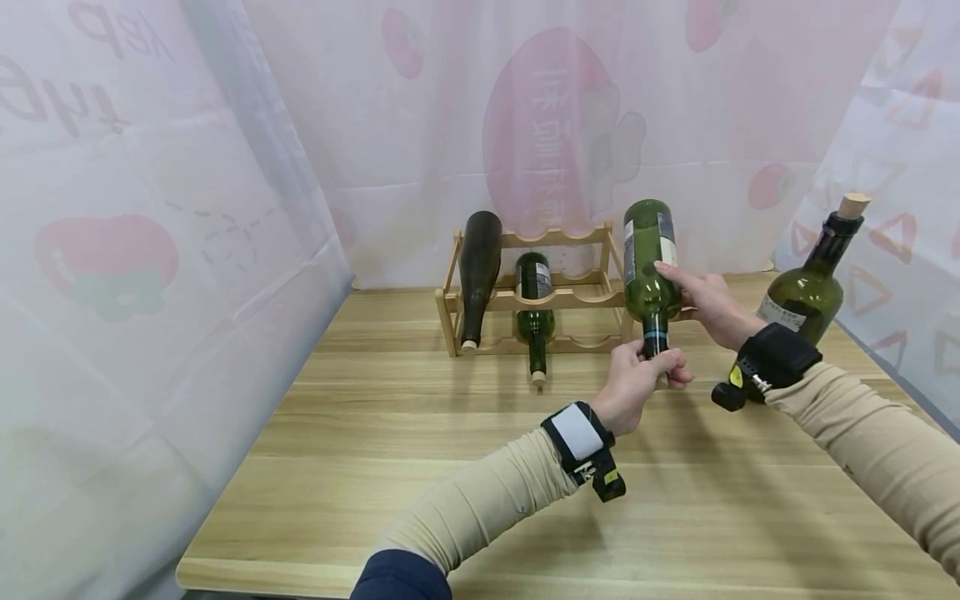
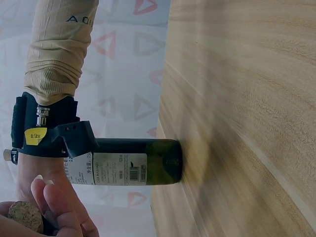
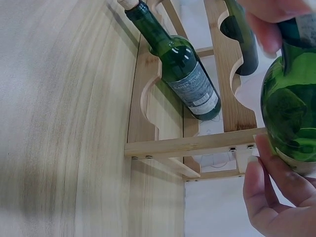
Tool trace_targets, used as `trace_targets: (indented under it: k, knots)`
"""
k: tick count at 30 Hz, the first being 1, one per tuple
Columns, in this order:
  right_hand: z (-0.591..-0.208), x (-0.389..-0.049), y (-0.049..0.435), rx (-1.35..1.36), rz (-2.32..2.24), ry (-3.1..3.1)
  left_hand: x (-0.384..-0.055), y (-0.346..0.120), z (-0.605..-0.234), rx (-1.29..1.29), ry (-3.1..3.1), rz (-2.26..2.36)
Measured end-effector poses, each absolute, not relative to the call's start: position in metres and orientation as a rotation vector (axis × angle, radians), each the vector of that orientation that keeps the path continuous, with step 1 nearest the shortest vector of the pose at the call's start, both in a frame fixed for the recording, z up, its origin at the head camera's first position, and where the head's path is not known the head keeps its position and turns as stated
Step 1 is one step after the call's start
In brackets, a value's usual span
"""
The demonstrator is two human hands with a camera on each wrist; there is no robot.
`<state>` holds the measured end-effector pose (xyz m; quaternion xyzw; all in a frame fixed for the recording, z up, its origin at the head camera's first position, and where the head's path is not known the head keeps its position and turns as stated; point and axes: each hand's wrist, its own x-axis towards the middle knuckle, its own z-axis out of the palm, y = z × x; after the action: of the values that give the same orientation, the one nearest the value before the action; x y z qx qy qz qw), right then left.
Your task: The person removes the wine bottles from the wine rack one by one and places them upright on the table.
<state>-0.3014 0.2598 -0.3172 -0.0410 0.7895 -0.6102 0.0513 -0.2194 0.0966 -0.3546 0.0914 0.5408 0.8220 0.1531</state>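
A green wine bottle (image 1: pixel 649 250) is tilted neck down toward me at the right end of the wooden wine rack (image 1: pixel 558 298). My left hand (image 1: pixel 636 379) grips its neck, close to the cork (image 2: pixel 25 216). My right hand (image 1: pixel 708 304) holds the bottle's body from the right side, thumb on the glass. Whether the bottle touches the rack cannot be told. In the rack, a dark bottle (image 1: pixel 480 262) lies on the upper tier at left. A smaller green bottle (image 1: pixel 535 321) lies on the lower tier, its corked neck jutting forward.
Another corked wine bottle (image 1: pixel 806 287) stands upright on the wooden table (image 1: pixel 360 467) at right, beside and partly behind my right wrist. Printed white curtains (image 1: pixel 420 108) hang behind the rack and along both sides.
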Motion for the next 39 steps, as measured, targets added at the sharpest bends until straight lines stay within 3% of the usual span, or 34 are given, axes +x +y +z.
trace_targets:
  k: [39]
  knots:
    - [-0.3203, -0.2956, 0.2681, -0.07, -1.939, 2.38, -0.216, 0.1062, -0.3563, 0.283, 1.535, 2.364]
